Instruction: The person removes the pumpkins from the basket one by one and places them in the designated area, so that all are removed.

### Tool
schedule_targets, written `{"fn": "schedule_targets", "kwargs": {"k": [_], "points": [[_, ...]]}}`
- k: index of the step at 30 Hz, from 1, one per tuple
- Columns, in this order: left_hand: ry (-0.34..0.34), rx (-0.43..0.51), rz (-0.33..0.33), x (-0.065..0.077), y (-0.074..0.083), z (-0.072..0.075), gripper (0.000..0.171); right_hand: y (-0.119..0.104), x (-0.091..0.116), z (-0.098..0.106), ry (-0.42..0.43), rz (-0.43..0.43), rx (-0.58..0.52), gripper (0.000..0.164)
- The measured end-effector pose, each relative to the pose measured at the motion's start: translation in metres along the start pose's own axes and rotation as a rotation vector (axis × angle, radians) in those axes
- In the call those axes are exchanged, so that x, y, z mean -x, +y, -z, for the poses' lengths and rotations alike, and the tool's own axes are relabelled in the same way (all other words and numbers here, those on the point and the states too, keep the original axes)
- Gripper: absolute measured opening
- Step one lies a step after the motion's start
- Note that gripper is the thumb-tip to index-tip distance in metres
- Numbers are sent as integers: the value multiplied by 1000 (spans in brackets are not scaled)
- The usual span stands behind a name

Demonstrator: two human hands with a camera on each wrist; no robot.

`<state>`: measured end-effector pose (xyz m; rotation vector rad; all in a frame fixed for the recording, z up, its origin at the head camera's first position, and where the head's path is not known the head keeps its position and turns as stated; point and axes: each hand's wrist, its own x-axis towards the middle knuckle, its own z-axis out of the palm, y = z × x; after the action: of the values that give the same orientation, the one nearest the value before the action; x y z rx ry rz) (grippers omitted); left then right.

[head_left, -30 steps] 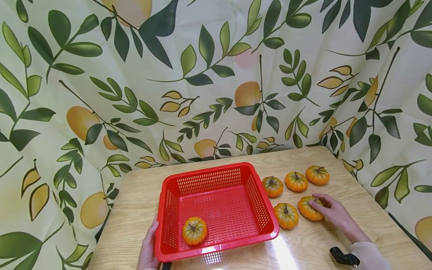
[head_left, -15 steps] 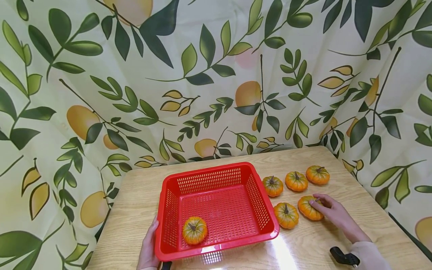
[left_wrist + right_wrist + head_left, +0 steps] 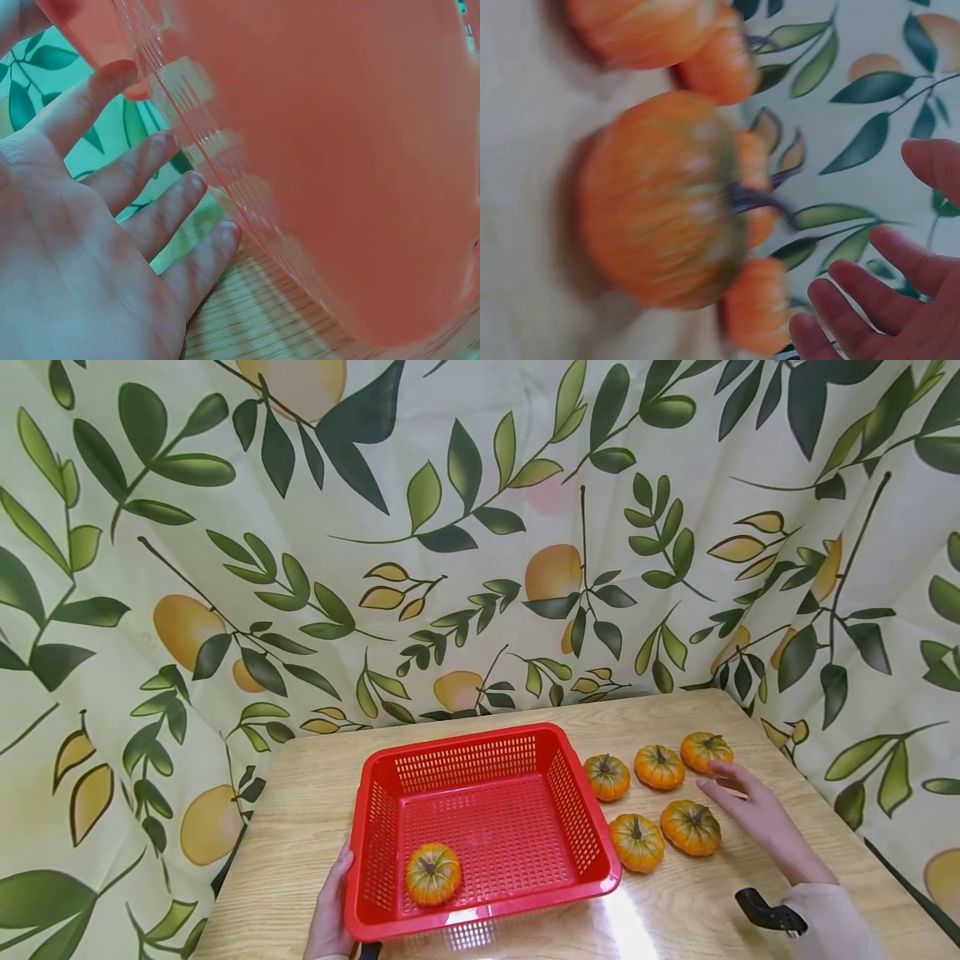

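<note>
A red plastic basket (image 3: 480, 810) with perforated walls stands on the table, one small orange pumpkin (image 3: 433, 874) lying in its front left corner. At the basket's left side is my left hand (image 3: 330, 902); in the left wrist view its fingers (image 3: 180, 195) are straight and spread, fingertips against or close to the basket wall (image 3: 345, 165). My right hand (image 3: 753, 810) hovers with relaxed fingers, holding nothing, above and right of the front right pumpkin (image 3: 691, 828). Just beyond its fingertips sits the back right pumpkin (image 3: 706, 752). The right wrist view shows the nearest pumpkin (image 3: 664, 202) apart from the fingers.
More small pumpkins stand right of the basket: one at the front (image 3: 637, 842), one against its back right side (image 3: 607, 777) and one in the back middle (image 3: 660, 767). A leaf-patterned cloth (image 3: 480, 527) hangs behind the wooden table (image 3: 300, 793).
My right hand has let go of the front right pumpkin and risen slightly back and to the right. That pumpkin stays in nearly the same spot. The left hand and basket have not moved.
</note>
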<state>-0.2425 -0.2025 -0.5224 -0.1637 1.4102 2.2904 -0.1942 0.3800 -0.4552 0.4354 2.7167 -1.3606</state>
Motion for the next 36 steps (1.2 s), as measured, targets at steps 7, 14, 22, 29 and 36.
{"fn": "schedule_targets", "kwargs": {"k": [7,14,22,29,36], "points": [[-64,22,-41,2,-1,3,42,-32,-3,7,67,129,-1,74],[6,16,-3,2,1,0,68,-74,-9,6,25,204,-42,70],[7,15,-18,1,0,0,58,-116,-24,-10,-10,280,-105,67],[22,4,-23,0,0,-1,67,-144,-35,-29,-40,353,-154,63],[25,-7,-30,0,-2,-1,72,-176,-41,-51,-105,411,-179,57]]}}
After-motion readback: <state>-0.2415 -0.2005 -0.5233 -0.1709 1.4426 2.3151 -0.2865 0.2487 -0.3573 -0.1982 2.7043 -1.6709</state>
